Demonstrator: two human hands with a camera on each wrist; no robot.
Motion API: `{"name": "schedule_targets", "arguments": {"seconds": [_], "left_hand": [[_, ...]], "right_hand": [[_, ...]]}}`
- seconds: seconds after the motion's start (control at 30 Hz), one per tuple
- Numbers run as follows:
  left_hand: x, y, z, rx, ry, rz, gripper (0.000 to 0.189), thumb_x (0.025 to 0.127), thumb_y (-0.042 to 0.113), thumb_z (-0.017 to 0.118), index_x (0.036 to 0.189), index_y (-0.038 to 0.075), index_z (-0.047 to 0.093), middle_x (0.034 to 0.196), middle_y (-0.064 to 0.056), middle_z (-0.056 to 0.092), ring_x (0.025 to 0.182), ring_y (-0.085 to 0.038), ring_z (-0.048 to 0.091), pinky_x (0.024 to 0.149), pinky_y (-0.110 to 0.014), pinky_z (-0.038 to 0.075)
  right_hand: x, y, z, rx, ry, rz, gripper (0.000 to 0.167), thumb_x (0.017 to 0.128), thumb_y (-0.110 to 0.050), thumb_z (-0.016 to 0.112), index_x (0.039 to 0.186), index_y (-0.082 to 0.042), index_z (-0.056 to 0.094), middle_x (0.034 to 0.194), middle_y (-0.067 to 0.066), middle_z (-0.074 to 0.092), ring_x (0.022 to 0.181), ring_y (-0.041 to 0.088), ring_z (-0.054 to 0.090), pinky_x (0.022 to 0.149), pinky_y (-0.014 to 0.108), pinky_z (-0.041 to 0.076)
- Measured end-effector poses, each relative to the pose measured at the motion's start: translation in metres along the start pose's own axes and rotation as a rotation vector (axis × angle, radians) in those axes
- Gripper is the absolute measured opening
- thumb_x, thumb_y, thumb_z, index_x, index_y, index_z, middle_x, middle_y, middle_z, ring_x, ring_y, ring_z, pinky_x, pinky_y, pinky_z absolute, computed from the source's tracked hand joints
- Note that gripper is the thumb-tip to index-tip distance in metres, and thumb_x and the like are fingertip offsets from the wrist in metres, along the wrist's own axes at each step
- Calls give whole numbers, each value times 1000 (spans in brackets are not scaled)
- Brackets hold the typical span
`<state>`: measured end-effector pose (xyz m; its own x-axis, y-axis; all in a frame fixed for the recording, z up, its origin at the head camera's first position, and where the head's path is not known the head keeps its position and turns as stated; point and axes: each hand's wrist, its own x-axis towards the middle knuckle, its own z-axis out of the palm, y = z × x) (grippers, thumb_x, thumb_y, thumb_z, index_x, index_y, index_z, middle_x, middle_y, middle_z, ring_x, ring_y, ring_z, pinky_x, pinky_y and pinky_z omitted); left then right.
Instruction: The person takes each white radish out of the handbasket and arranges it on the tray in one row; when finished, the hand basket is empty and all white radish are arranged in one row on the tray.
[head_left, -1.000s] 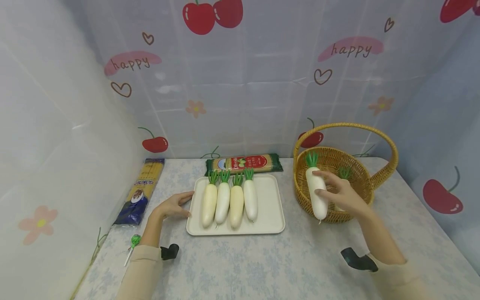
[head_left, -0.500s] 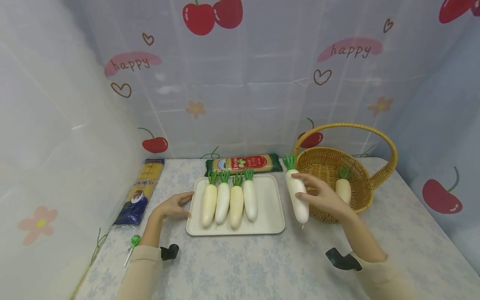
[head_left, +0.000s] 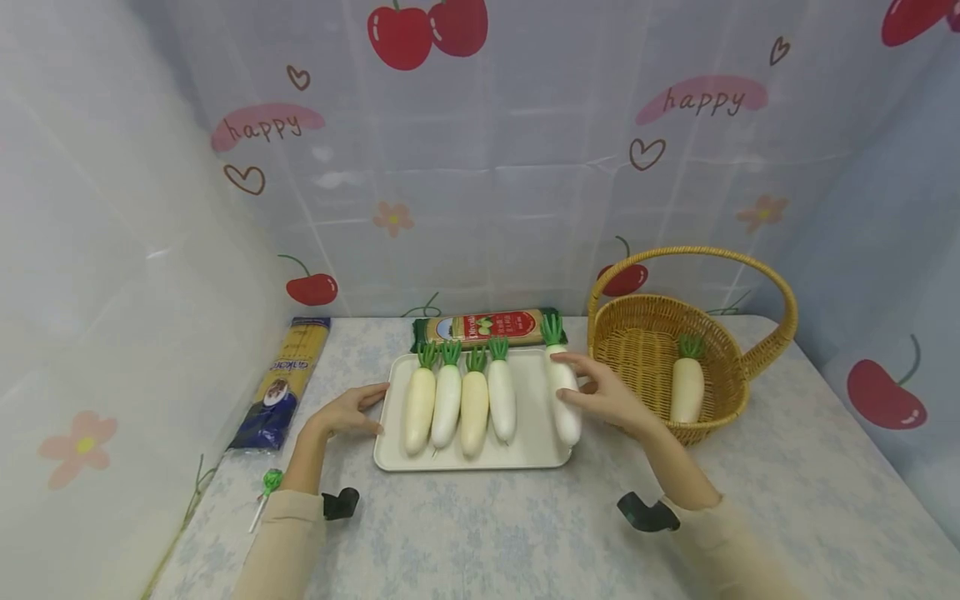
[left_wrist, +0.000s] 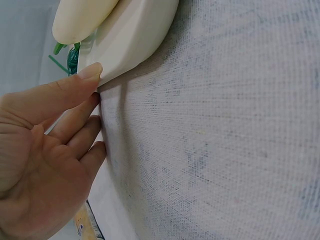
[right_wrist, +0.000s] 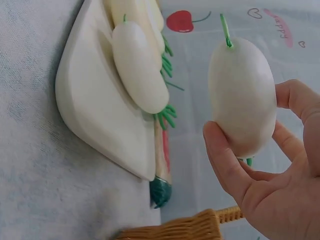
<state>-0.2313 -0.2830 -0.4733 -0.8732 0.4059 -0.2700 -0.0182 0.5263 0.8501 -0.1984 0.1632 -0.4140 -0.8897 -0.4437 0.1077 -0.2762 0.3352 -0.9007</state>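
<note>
My right hand point(head_left: 609, 398) grips a white daikon radish point(head_left: 564, 404) between thumb and fingers. In the right wrist view the held daikon point(right_wrist: 242, 97) shows its rounded end, clear of the tray point(right_wrist: 100, 107). From the head, it overlaps the right end of that cream tray point(head_left: 531, 417), leafy green top pointing away. Several daikons lie side by side across the tray's left and middle, one of them a white daikon point(head_left: 502, 402). At the tray's left edge, my left hand point(head_left: 343, 414) touches the rim with relaxed fingers; its thumb tip point(left_wrist: 90, 71) rests against the tray's side.
A wicker basket point(head_left: 633, 354) with a tall handle stands at the right, one daikon point(head_left: 687, 390) inside. A red-labelled pasta packet point(head_left: 487, 327) lies behind the tray. On the left are a blue-and-yellow pasta packet point(head_left: 281, 392) and a green lollipop point(head_left: 272, 481).
My right hand has carried the daikon leftward from over the basket, across the gap, to the tray's right end. My left hand has stayed at the tray's left edge.
</note>
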Motion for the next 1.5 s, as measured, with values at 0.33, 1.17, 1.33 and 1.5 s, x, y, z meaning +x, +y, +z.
{"name": "schedule_targets", "arguments": {"seconds": [0.33,1.17,1.33,1.5], "left_hand": [[1,2,1,-7,0,-5,90,71,-6,74,146,-7,23,149,-26,24,139,-40,19,112,-55,12],[0,3,0,0,8,-23,91,71,-6,74,146,-6,24,149,-26,25,139,-39,19,111,-55,16],[0,2,1,5,11,-24,91,71,-6,74,146,-6,24,149,-26,25,139,-39,20,111,-54,19],[1,0,0,8,7,-20,91,71,-6,74,146,-6,23,149,-26,24,139,-40,20,110,-53,21]], "right_hand": [[18,23,16,-60,36,-44,53,86,-11,65,135,2,47,131,26,49,104,37,55,80,37,52],[44,48,44,-197,75,136,51,85,-14,66,133,-5,51,122,27,55,102,38,56,68,38,53],[47,47,45,-202,73,155,52,85,-16,66,133,-6,51,116,25,58,97,33,58,63,32,52],[50,42,47,-220,57,170,52,85,-15,66,134,-5,51,115,26,58,92,31,59,59,31,50]]}}
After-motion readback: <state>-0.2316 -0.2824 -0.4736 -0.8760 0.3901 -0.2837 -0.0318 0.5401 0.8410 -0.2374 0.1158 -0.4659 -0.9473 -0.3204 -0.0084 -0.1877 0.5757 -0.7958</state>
